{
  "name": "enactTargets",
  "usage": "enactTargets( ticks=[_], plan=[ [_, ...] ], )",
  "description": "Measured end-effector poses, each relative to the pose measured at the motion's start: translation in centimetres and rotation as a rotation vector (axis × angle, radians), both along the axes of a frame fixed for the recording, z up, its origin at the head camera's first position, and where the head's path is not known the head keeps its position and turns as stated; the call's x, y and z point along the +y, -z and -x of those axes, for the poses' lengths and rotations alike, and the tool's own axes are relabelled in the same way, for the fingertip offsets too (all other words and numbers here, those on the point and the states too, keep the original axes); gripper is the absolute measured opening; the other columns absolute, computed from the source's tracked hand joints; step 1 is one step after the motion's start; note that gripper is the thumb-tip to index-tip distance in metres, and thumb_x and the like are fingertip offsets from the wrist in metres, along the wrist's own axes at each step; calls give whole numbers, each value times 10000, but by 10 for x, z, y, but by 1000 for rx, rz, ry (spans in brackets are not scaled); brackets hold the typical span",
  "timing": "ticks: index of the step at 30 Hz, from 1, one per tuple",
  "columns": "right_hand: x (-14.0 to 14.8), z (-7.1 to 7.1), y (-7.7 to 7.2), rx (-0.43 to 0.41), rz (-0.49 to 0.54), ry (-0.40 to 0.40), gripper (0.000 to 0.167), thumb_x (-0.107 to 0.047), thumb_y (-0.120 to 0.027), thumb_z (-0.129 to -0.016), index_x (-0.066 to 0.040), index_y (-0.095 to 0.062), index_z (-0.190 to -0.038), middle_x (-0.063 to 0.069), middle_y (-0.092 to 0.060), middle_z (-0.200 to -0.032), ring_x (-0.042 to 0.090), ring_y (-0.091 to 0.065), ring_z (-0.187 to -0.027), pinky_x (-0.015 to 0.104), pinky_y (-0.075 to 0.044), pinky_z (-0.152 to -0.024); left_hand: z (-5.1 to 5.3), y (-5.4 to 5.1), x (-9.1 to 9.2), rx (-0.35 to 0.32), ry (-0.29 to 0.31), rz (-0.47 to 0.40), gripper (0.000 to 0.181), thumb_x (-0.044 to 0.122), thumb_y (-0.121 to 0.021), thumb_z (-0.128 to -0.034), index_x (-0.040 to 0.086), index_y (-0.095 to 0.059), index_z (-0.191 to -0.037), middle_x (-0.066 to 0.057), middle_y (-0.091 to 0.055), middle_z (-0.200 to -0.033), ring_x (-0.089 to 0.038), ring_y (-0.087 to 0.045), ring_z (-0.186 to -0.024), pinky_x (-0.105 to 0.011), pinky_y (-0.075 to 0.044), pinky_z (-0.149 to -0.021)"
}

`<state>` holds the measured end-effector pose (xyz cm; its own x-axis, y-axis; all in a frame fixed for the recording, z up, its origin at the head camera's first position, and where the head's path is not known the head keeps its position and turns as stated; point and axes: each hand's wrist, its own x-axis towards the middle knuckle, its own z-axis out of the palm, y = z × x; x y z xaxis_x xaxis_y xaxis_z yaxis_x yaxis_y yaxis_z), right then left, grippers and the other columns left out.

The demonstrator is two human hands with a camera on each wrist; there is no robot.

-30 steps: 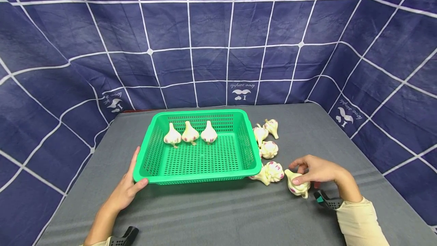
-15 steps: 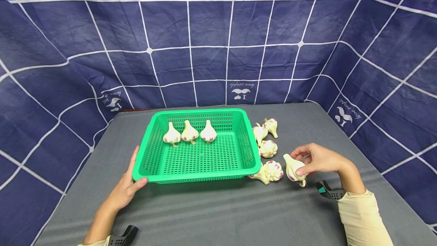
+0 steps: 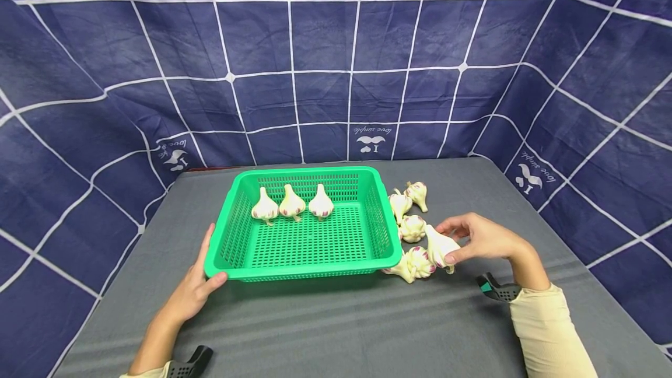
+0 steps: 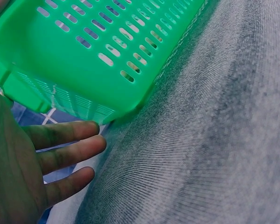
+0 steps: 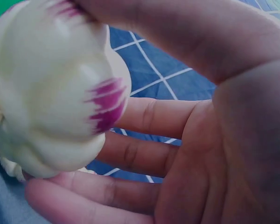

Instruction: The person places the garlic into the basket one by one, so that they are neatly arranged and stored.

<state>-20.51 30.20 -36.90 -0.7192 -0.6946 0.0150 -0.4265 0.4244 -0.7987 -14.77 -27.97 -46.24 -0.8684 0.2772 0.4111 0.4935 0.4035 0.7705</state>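
Observation:
My right hand [image 3: 480,241] pinches a white garlic bulb [image 3: 442,247] with purple marks, thumb on the near side and fingers behind. It is above and beside other garlic bulbs [image 3: 420,262] right of the green basket [image 3: 315,274]. Close up in the right wrist view, the held garlic bulb [image 5: 56,88] hides the fingertips. My left hand [image 3: 193,290] rests against the basket's front left corner, thumb at the front rim and fingers along the left side. Three of its fingers [image 4: 67,154] are extended, clear of the basket wall in the left wrist view. Three garlic bulbs [image 3: 292,205] stand in a row inside the basket.
More garlic bulbs [image 3: 413,228] lie along the basket's right side, partly hidden by its wall. Grey cloth [image 3: 325,331] covers the table. A navy curtain with white lines [image 3: 325,98] rises behind and at both sides.
My right hand has lifted the garlic bulb and moved it left, toward the basket and the loose bulbs. The left hand and the basket have stayed nearly still.

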Motion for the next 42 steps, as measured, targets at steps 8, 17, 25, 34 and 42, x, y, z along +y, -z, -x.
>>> enactTargets(
  ticks=[8,17,25,34,42],
  plan=[
    [-8,2,-2,-110,87,-40,479,24,-774,-790,180,-560,-1190,199,-648,-1044,162,-661,-882,333,-572,-665,1,0,0,-2,1,1,926,141,-587,-917,186,34,-1602,-299,-144,-1580,88,-234,-1353,-72,-196,-1024],
    [-13,4,4,-37,81,-30,456,17,-754,-803,136,-563,-1199,194,-627,-1112,99,-634,-958,325,-567,-679,1,0,0,-8,0,4,926,146,-589,-920,195,36,-1601,-297,-138,-1583,88,-222,-1355,-72,-190,-1024],
    [-18,7,6,-19,122,-93,429,66,-691,-798,134,-545,-1196,174,-614,-1086,101,-625,-948,313,-563,-705,0,1,0,-7,-3,5,920,154,-585,-922,162,37,-1600,-280,-120,-1593,88,-211,-1363,-71,-188,-1023],
    [-30,13,3,-8,245,-121,397,154,-617,-776,146,-531,-1163,114,-605,-1040,95,-617,-919,276,-555,-680,0,1,0,-11,-7,4,917,167,-582,-922,122,39,-1596,-269,-112,-1598,83,-203,-1367,-71,-184,-1021],
    [-40,19,0,-1,332,-139,388,188,-606,-773,185,-493,-1145,114,-556,-1058,105,-627,-893,276,-558,-659,0,0,0,-5,-9,9,921,165,-586,-920,154,35,-1600,-284,-121,-1591,89,-205,-1362,-70,-184,-1021]
  ],
)
